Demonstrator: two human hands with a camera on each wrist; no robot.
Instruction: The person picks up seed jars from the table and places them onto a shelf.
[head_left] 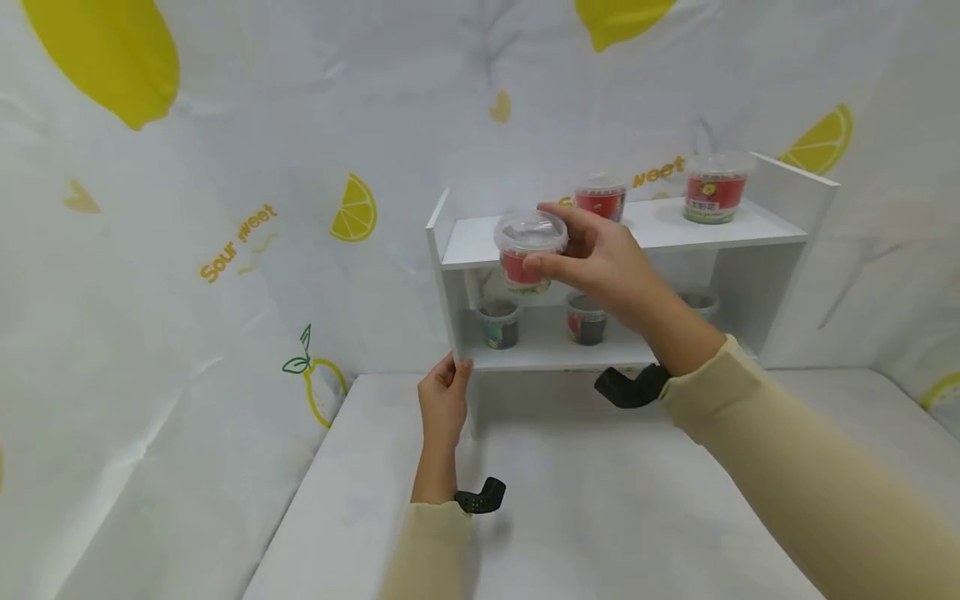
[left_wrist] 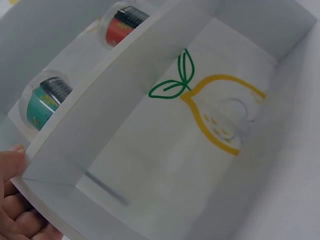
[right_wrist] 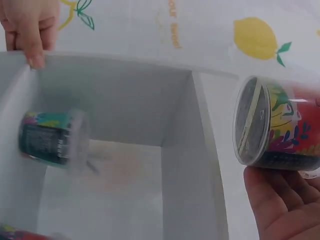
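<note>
My right hand [head_left: 611,260] holds a round plastic tub [head_left: 525,265] with a clear lid and a red label, thumb on its near side and fingers behind. The tub is upright in front of the left end of the white shelf unit's [head_left: 472,237] top board. In the right wrist view its printed label [right_wrist: 302,122] faces that camera, with fingertips beneath. My left hand [head_left: 444,402] grips the unit's left side panel by the middle board, thumb on the near edge. The left wrist view shows the thumb [left_wrist: 11,162] on one side and curled fingers on the other.
On the top board stand a red-labelled tub [head_left: 600,202] and another [head_left: 712,190] farther right. The board below holds a teal-labelled tub [head_left: 500,323], a red and dark one [head_left: 587,321] and one [head_left: 697,302] partly behind my forearm. A lemon-printed sheet [head_left: 285,150] hangs behind.
</note>
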